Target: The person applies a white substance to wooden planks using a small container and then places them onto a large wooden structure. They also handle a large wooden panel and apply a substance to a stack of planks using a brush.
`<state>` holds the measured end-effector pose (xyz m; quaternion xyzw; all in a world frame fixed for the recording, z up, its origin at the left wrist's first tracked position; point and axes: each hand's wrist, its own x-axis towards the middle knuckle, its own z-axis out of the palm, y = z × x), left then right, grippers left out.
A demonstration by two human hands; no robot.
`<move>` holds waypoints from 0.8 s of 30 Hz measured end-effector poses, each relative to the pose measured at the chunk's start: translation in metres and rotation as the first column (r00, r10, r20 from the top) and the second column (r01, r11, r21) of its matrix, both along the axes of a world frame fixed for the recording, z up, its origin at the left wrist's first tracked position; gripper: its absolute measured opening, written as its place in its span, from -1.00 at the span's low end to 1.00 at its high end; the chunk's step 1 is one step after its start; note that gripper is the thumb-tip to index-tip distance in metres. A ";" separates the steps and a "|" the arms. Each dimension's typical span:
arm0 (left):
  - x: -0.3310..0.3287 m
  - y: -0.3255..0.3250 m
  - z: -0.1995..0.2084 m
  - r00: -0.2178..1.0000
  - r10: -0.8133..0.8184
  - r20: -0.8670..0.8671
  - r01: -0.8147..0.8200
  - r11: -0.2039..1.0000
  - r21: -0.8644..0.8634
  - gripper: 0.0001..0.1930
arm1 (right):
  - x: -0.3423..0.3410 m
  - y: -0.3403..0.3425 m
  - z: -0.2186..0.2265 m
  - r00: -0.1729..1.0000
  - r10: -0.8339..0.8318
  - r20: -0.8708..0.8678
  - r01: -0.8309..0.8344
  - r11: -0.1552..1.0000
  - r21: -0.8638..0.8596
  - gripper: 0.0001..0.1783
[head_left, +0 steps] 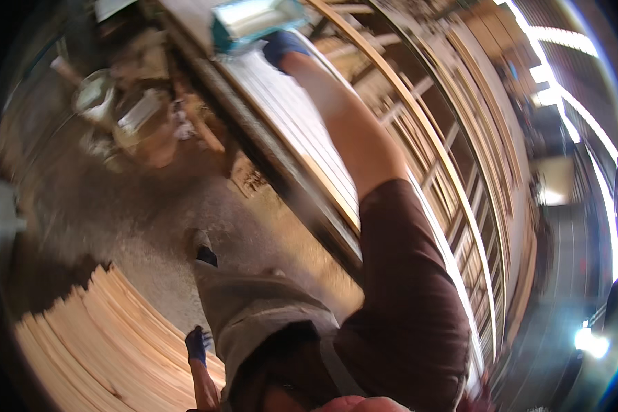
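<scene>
Stretched out toward the top of the view, my right hand (285, 49) wears a dark blue glove and is closed at the near edge of a teal tray (237, 45). White material shows inside the tray, and blur partly hides the fingers. Beneath them lie long white-coated strips of wood (281, 103), side by side on a long bench (281, 168). My left hand (198, 343), also gloved in dark blue, hangs low with its fingers apart and nothing visible in it. Close to it is a spread of bare, pale wooden boards (110, 350).
Right of the bench stands a long rack (426, 127) with wooden strips. Buckets (95, 95) with whitish smears and wood scraps sit on the floor at the upper left. A bright lamp (590, 342) shines at the far right.
</scene>
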<state>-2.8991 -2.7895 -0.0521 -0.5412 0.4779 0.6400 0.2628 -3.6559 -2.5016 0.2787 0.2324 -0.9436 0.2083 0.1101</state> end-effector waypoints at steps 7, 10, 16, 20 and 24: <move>-0.242 -0.151 0.020 0.974 -0.125 -0.190 0.142 0.987 0.078 -0.47 | 0.194 0.075 0.031 0.832 -0.287 0.475 0.238 0.958 0.162 -0.83; -0.327 -0.153 0.033 0.953 -0.270 -0.139 0.279 0.959 0.054 -0.49 | 0.354 0.180 0.010 0.612 -0.482 0.627 0.571 0.818 0.072 -0.81; -0.367 -0.129 0.025 0.882 -0.468 -0.054 0.469 0.865 0.179 -0.59 | 0.683 0.334 0.041 0.171 -0.777 0.605 0.837 0.439 0.327 -0.66; -0.372 -0.097 0.033 0.871 -0.491 0.008 0.480 0.856 0.190 -0.71 | 0.757 0.381 0.080 -0.206 -0.956 0.209 0.548 0.065 0.834 -0.57; -0.375 -0.069 0.025 0.917 -0.388 0.094 0.368 0.913 0.177 -0.68 | 0.760 0.400 0.092 -0.065 -0.974 0.218 0.519 0.153 0.841 -0.55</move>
